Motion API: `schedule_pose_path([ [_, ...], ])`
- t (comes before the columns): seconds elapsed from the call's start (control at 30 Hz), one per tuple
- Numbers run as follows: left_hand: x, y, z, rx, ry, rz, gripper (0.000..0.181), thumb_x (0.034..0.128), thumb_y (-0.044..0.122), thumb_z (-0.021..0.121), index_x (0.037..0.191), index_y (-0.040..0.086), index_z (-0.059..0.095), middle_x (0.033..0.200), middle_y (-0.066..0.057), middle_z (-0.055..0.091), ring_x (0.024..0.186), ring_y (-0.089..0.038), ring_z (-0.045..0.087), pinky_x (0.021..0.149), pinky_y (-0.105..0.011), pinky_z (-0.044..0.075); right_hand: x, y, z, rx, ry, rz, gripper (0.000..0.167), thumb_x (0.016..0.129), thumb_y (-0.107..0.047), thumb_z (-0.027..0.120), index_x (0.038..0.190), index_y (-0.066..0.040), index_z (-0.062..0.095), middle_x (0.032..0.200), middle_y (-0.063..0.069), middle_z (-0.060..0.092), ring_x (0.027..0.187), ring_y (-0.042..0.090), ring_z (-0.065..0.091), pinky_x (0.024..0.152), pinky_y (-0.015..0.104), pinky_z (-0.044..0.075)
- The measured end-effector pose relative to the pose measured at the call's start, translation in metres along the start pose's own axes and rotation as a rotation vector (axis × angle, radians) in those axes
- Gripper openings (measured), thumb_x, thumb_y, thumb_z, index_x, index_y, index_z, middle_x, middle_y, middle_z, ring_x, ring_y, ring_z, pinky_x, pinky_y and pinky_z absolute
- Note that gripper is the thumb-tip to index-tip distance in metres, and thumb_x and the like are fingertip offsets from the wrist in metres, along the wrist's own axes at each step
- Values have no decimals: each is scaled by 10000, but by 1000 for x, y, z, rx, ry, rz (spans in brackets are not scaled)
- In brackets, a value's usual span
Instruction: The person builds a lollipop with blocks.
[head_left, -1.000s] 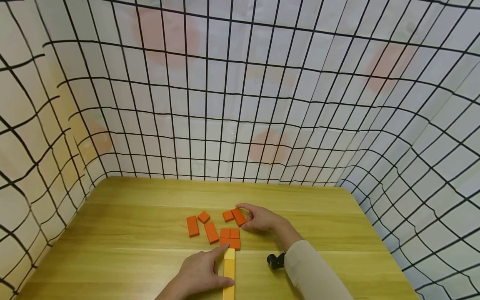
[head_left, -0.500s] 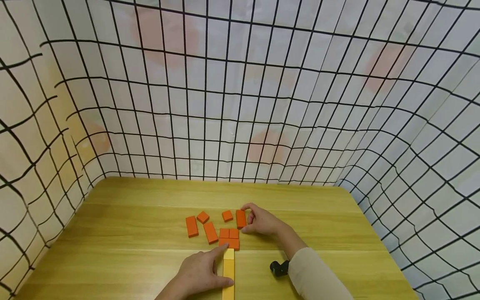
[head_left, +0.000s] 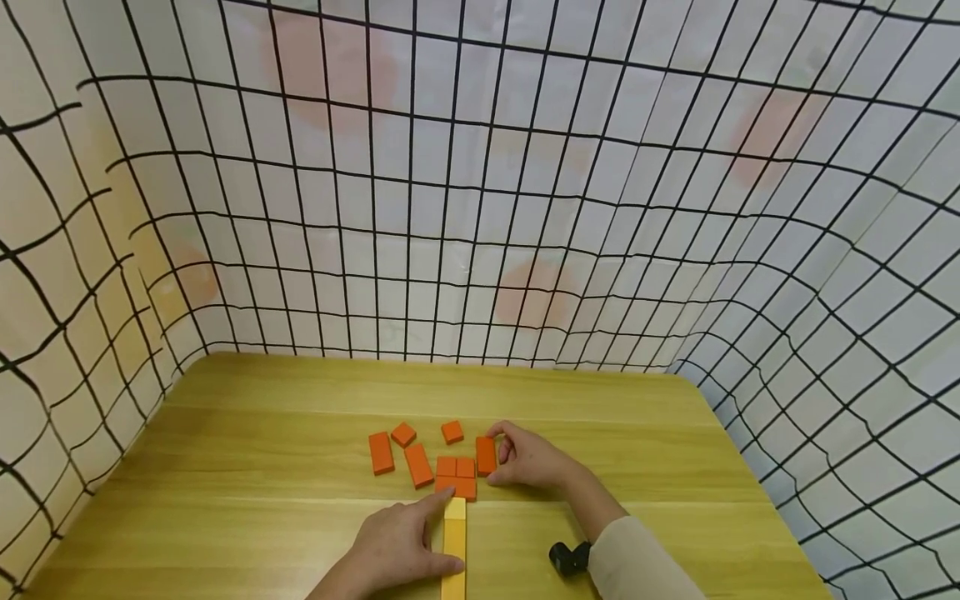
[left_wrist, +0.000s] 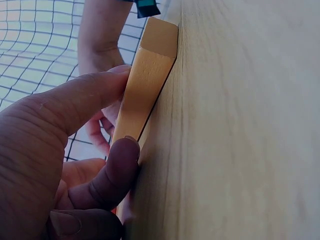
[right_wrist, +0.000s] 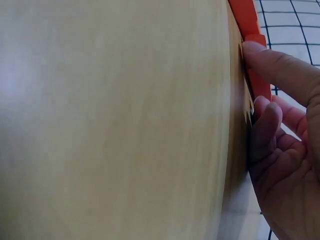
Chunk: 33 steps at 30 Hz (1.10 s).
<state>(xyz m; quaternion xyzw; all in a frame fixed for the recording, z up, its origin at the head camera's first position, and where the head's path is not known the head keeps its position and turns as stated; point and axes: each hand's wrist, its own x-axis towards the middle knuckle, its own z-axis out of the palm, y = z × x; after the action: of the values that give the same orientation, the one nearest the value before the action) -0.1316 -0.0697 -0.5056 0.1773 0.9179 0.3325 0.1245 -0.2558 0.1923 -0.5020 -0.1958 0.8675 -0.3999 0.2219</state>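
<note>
My right hand [head_left: 531, 458] pinches an oblong orange block [head_left: 486, 457] between thumb and bent index finger; in the right wrist view its thumb meets the near end of the orange block [right_wrist: 258, 80]. The block stands just right of an orange cluster [head_left: 456, 468], two small squares above an oblong. My left hand [head_left: 393, 542] has thumb and index finger stretched apart. Its thumb touches the side of a yellow strip [head_left: 454, 542], while the index fingertip lies where the strip meets the cluster. In the left wrist view, the thumb and a finger touch the yellow strip [left_wrist: 142, 85].
Behind the cluster lie a small orange block [head_left: 452, 432] and another small one [head_left: 403, 434]. Two oblong orange blocks [head_left: 381, 452] [head_left: 419, 465] lie to the left. A black device [head_left: 568, 558] sits at my right wrist. Black netting [head_left: 465, 275] surrounds the wooden table [head_left: 637, 433].
My right hand has drawn the oblong orange block away from the small one, straightened it and brought it nearer, beside the cluster. The left hand has stayed in place.
</note>
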Motion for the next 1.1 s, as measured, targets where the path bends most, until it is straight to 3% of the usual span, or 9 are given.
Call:
schedule_pose_path([
  [0.27, 1, 0, -1, 19, 13, 9, 935, 728, 659, 801, 1507, 225, 521, 545, 152, 448, 528, -61, 388, 531, -276, 341, -2, -5, 2, -29, 32, 7, 613, 836, -291, 857, 1339, -184, 524, 954, 66, 552, 723, 147, 491, 653, 283, 443],
  [1.1, -2, 1, 0, 21, 20, 6, 935, 724, 654, 806, 1507, 233, 521, 545, 147, 476, 532, -64, 413, 538, -278, 348, -4, -2, 5, 10, 13, -11, 545, 828, -245, 869, 1262, -153, 552, 975, 88, 541, 764, 167, 479, 670, 274, 437],
])
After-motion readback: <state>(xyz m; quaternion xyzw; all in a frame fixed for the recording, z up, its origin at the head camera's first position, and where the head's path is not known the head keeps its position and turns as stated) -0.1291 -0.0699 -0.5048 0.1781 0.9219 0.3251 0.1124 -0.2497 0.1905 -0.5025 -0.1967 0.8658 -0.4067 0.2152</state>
